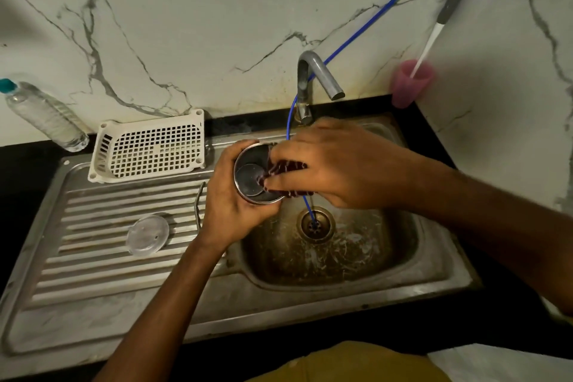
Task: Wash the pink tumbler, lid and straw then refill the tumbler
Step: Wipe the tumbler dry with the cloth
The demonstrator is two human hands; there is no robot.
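Both hands grip: your left hand wraps the tumbler, your right hand pinches a scrubber at its 3 o'clock rim; hard scrubbing could knock it loose.

The scene was dim, with a dull yellow-green cast. The marble wall caught the most light in its upper middle and faded toward the corners. The black bench sank into near-black with no detail. Soft glints lay on the tap, the steel inside of the tumbler and the ribbed part of the sink. A broad shadow darkened the side wall at the right. The pink cup was smeared by blur, and the bottle looked soft. The wide lens bent the sink's front edge and stretched things near the borders. The cloth read dark, its stripes faint.
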